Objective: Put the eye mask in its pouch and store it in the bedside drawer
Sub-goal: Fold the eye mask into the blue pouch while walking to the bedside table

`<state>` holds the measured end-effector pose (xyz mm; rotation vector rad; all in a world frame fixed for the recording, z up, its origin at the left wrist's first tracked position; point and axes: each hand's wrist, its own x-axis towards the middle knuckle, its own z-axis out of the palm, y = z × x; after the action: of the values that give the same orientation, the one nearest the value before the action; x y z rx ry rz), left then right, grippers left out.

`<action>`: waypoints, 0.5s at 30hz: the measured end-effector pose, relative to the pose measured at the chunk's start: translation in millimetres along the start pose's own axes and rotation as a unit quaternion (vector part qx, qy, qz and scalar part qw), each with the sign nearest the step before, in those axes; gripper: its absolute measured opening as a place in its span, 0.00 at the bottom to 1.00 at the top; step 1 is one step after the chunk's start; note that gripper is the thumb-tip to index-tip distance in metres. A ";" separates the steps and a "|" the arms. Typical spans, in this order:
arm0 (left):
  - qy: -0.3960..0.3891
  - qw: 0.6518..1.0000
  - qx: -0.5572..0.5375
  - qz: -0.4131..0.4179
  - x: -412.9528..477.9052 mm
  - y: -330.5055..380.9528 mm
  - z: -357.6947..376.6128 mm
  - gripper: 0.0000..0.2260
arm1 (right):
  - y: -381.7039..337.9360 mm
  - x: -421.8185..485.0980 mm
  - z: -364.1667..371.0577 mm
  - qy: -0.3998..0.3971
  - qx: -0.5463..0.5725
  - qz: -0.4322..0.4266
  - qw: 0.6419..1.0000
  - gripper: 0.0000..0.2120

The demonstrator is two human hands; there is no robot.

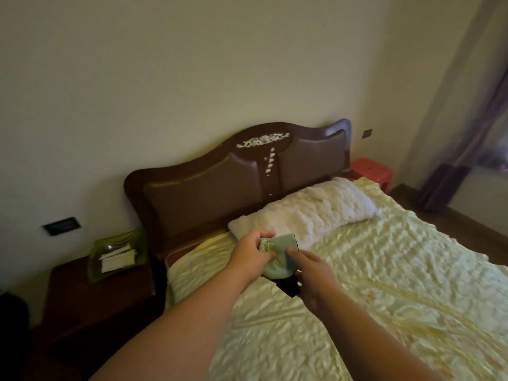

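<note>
Above the near-left part of the bed (384,270), a pale green pouch (277,259) hangs in the air between the two hands. The left hand (251,257) has its fingers (265,235) clamped on the pouch's gathered mouth. A dark eye mask (288,287) sticks out at the pouch's lower edge; the right hand (316,276) is at it, though whether its fingers grip or merely press cannot be told. The bagging step looks to be in hand and unfinished. Next the mask likely needs tucking fully in before the pouch travels left to the bedside cabinet (96,298), whose drawer front is not visible. A green glass dish (118,254) sits on top. No legible writing appears; only a faint embroidered motif marks the pouch.
</note>
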<state>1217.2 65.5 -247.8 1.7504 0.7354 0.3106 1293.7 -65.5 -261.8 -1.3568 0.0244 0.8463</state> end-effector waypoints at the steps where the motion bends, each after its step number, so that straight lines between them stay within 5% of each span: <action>1: 0.009 1.000 0.002 -0.005 -2.2 -7.3 -14.6 0.18 | 5.7 1.5 14.4 -0.005 -0.009 0.000 1.000 0.13; 15: 0.093 0.993 0.030 -0.063 -49.0 -124.6 -251.7 0.16 | 120.4 2.2 248.0 -0.102 -0.167 0.015 0.981 0.09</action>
<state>1000.1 247.7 -278.5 1.7366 0.9951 0.3724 1119.3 144.7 -299.6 -1.5765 -0.2687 1.0446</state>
